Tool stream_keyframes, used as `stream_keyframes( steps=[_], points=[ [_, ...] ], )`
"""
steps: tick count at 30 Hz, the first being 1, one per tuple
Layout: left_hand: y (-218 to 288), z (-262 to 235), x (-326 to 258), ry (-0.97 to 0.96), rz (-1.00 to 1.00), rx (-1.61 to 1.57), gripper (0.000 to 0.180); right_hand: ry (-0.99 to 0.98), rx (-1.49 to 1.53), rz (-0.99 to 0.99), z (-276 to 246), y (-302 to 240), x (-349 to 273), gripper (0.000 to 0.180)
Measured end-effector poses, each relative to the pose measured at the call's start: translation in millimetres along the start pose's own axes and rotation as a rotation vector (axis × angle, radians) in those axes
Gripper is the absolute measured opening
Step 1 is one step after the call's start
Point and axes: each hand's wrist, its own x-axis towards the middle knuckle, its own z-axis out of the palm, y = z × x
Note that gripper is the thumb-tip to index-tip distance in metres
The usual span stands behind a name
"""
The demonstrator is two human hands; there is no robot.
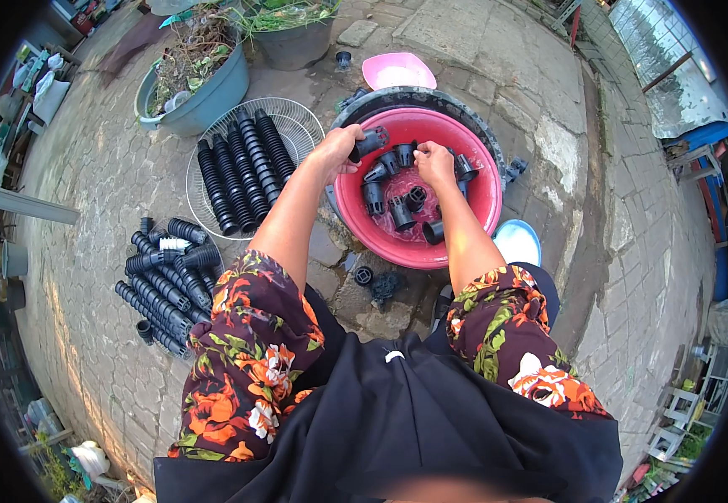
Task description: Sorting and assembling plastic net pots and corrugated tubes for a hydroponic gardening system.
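Observation:
My left hand [340,152] grips a black plastic net pot [371,141] over the left rim of a red basin [354,225]. My right hand [436,164] is over the middle of the basin with its fingers drawn together. Beside those fingertips is another black net pot [406,154], and whether they hold it or something smaller is hidden. Several more net pots [401,213] lie tilted in shallow, slightly foamy water inside the basin.
Left of the basin, long stacks of nested black pots [251,155] lie in a wire basket [206,220], with a looser pile [167,281] nearer me. A pink bowl [397,71], a blue-rimmed bowl [518,243], and dark netting [387,287] surround it. A plant-filled tub [213,109] stands behind.

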Motion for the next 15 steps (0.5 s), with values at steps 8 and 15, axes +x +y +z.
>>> stream_keyframes(
  steps=[8,15],
  points=[
    [-1.9,-8.6,4.9,0.108,0.114,-0.05,0.027,-0.684,-0.687,-0.157,-1.0,-10.8,-29.4,0.046],
    [-8.0,-5.0,8.8,0.13,0.034,-0.095,0.028,-0.235,0.818,0.248,-39.0,-42.1,-3.6,0.02]
  ],
)
